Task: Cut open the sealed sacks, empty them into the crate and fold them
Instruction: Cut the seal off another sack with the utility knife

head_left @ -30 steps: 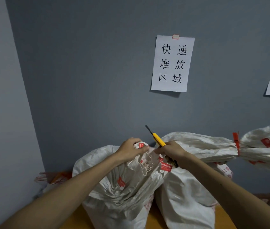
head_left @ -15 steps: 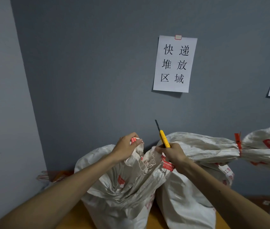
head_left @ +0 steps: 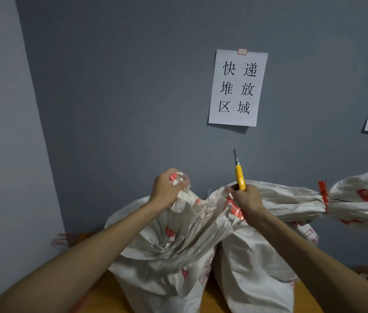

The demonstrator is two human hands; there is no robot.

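Against a grey wall (head_left: 133,86) bearing a paper sign (head_left: 237,86), white sacks stand on an orange-brown surface (head_left: 101,297). Over the last second the hands have drawn apart. The left hand (head_left: 167,188) grips one bunched edge of the front sack (head_left: 167,256). The right hand (head_left: 246,197) clasps the yellow knife (head_left: 239,175) and the other edge, with the blade now swung upright, clear of the cloth. The mouth seems cut open and ready for emptying; no crate shows.

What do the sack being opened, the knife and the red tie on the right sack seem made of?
The sack is probably woven plastic, matte off-white; a fine weave shows and threads fray at its mouth. The knife has a yellow handle that looks like smooth plastic and a thin dark blade, likely metal. The red tie is apparently a stiff plastic strip, cinching the neck.
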